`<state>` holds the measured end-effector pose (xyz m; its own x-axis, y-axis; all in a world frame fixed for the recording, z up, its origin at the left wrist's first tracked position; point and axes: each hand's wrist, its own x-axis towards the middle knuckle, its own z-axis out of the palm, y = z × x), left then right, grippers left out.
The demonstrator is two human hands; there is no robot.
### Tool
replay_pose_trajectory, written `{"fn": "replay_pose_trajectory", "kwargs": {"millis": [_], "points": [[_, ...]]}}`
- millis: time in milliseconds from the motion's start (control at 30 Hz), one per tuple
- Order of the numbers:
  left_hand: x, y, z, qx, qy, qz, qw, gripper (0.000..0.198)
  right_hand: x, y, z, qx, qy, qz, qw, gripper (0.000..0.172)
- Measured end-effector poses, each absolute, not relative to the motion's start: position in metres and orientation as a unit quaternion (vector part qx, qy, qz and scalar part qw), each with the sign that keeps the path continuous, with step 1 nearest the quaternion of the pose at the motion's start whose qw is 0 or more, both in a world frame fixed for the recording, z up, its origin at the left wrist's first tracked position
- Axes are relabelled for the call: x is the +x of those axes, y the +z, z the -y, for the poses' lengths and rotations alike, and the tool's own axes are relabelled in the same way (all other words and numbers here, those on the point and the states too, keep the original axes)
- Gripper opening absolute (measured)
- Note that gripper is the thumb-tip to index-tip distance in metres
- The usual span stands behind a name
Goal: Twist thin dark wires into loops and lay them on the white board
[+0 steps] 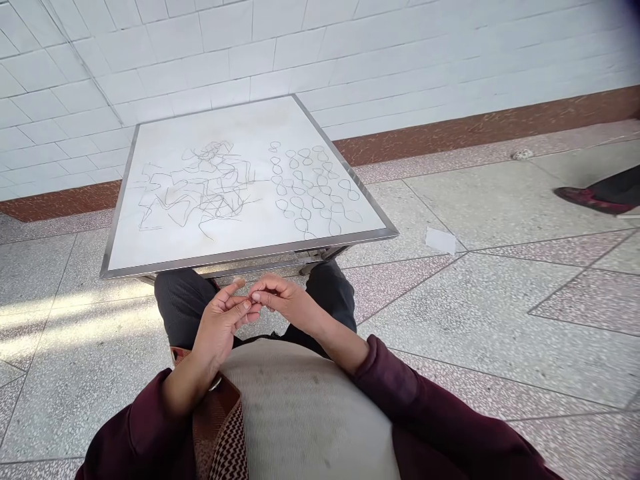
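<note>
My left hand (220, 320) and my right hand (283, 300) meet above my lap, just below the table's near edge. Their fingertips pinch together around something very thin that I cannot make out. In front of me stands a small white table (165, 250) with a metal rim. On its left half lies a tangle of thin wire pieces (200, 183). On its right half lie several small figure-eight wire loops (313, 190), spread in rows.
A white tiled wall rises behind the table, with a brown skirting strip. Speckled stone floor surrounds me. A scrap of white paper (440, 240) lies on the floor to the right. Another person's red shoe (585, 198) shows at the far right.
</note>
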<state>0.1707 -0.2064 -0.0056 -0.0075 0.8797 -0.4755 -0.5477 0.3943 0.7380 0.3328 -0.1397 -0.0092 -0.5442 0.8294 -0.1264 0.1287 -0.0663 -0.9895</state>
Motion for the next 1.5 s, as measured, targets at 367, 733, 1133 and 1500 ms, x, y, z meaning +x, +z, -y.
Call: {"fn": "replay_pose_trajectory", "kwargs": {"millis": [367,733,1133,1500], "points": [[0.170,-0.003,0.208,0.203,0.506,-0.492,0.679,0.055,0.335,-0.007,0.138,-0.387,0.656,0.596,0.254,0.026],[0.167,-0.007,0.207,0.179,0.490,-0.467,0.714,0.053,0.334,-0.009,0.139,-0.373,0.578,0.683,0.245,0.014],[0.172,-0.012,0.206,0.092,0.531,-0.364,0.759,0.046,0.330,-0.017,0.137,-0.320,0.589,0.683,0.288,0.015],[0.150,-0.041,0.198,0.179,0.541,-0.480,0.666,0.056,0.355,-0.022,0.063,-0.516,0.442,0.697,0.228,0.018]]}}
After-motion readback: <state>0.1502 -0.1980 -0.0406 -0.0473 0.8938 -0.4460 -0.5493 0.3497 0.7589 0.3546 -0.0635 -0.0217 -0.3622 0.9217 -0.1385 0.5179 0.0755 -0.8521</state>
